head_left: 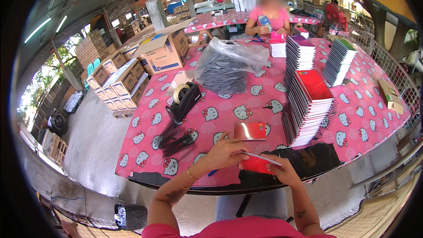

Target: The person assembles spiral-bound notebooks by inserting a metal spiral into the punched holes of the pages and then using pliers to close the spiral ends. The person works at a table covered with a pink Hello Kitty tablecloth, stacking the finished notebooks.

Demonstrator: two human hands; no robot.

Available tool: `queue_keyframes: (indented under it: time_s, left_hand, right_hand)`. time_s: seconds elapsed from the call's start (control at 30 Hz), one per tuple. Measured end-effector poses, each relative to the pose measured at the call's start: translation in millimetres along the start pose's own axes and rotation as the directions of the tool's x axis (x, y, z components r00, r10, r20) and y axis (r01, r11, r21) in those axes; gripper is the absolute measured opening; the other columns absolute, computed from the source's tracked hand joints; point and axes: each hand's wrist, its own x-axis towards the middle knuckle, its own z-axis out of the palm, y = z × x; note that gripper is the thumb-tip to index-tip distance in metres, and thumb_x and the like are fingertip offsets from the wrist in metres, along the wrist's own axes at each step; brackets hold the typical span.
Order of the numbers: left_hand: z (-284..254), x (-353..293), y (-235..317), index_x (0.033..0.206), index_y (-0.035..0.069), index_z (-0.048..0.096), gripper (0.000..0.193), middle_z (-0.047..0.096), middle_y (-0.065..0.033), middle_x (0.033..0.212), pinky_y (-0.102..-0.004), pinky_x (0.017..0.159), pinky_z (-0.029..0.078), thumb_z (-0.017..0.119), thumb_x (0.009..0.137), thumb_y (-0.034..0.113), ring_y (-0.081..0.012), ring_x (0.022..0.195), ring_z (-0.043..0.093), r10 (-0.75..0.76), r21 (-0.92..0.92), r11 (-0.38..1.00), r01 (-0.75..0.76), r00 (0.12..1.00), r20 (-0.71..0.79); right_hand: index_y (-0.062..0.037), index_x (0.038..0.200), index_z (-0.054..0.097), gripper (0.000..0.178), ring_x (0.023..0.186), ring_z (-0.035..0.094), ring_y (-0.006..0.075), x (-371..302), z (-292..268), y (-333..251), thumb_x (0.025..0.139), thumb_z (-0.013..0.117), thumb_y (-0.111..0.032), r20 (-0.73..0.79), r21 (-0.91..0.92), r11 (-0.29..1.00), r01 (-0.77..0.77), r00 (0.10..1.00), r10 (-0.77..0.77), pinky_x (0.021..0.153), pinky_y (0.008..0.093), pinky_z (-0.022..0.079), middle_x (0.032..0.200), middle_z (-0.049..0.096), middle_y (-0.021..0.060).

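Near the table's front edge I hold a small red notebook (259,165) tilted, its page edges turned up. My right hand (284,170) grips its right end, thumb on top. My left hand (227,152) is closed at the other end, where the dark binding is, with one finger stretched out. Just beyond lies a red glossy notebook cover or notebook (250,131), flat on the cloth. Loose black spiral coils (176,139) lie in a heap to the left of my left hand. A tall stack of red spiral notebooks (308,110) rises beyond my right hand.
A black tape dispenser (184,102) and a plastic bag of black coils (225,70) stand beyond the loose coils. More notebook stacks (339,61) are at the back right. A cardboard box (165,53) sits at the far left. Opposite, a person (271,15) works.
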Motion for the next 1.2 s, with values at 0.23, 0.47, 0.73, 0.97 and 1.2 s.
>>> queue_keyframes:
  time_s: [0.23,0.47,0.73,0.97,1.2]
  left_hand:
    - [39.9,-14.3,52.5,0.139,-0.001,0.046,0.068,0.042,-0.0220,0.147,-0.0675,0.110,0.016,0.050,0.095,0.051,-0.0364,0.140,0.037,-0.047,0.557,0.817,0.150,0.980,-0.195]
    - [28.1,1.7,54.3,0.145,-0.008,0.035,0.085,0.032,-0.0279,0.153,-0.0694,0.110,0.016,0.041,0.095,0.060,-0.0427,0.145,0.026,-0.067,0.568,0.806,0.166,0.979,-0.191]
    - [22.4,17.7,57.0,0.145,-0.004,0.038,0.085,0.036,-0.0243,0.152,-0.0597,0.114,0.019,0.041,0.094,0.063,-0.0378,0.144,0.030,-0.075,0.662,0.722,0.203,0.973,-0.216]
    - [33.3,17.0,61.4,0.143,-0.011,0.035,0.090,0.032,-0.0333,0.149,-0.0597,0.115,0.018,0.039,0.094,0.064,-0.0446,0.145,0.026,-0.021,0.610,0.785,0.111,0.988,-0.154]
    - [66.3,-10.8,67.8,0.143,-0.010,0.036,0.086,0.036,-0.0304,0.149,-0.0597,0.116,0.015,0.047,0.093,0.060,-0.0432,0.144,0.028,0.054,0.499,0.866,0.028,0.988,-0.148]
  right_hand:
    - [0.0010,0.130,0.059,0.036,0.087,0.058,0.0085,-3.2,15.1,-10.6,0.094,0.060,-0.004,-0.202,0.256,0.962,-0.092,0.968,0.147,0.079,0.0246,0.050,0.103,0.067,0.0048]
    - [-0.0014,0.134,0.057,0.037,0.084,0.056,0.0069,-5.0,22.7,-16.6,0.097,0.058,-0.005,-0.108,0.228,0.970,-0.087,0.988,0.114,0.075,0.0233,0.050,0.101,0.062,0.0028]
    - [-0.0003,0.133,0.057,0.038,0.084,0.056,0.0065,-10.8,20.5,-20.2,0.096,0.059,-0.006,-0.060,0.308,0.936,-0.172,0.978,0.200,0.076,0.0219,0.049,0.102,0.063,0.0024]
    - [0.0001,0.136,0.055,0.040,0.095,0.058,0.0093,-10.9,20.7,-24.0,0.096,0.058,-0.005,0.015,0.274,0.939,-0.206,0.978,0.210,0.083,0.0233,0.050,0.115,0.064,0.0067]
    - [-0.0002,0.140,0.050,0.044,0.104,0.058,0.0104,-8.1,14.5,-32.0,0.096,0.056,-0.002,-0.026,0.247,0.960,-0.135,0.989,0.146,0.087,0.0253,0.050,0.118,0.064,0.0081]
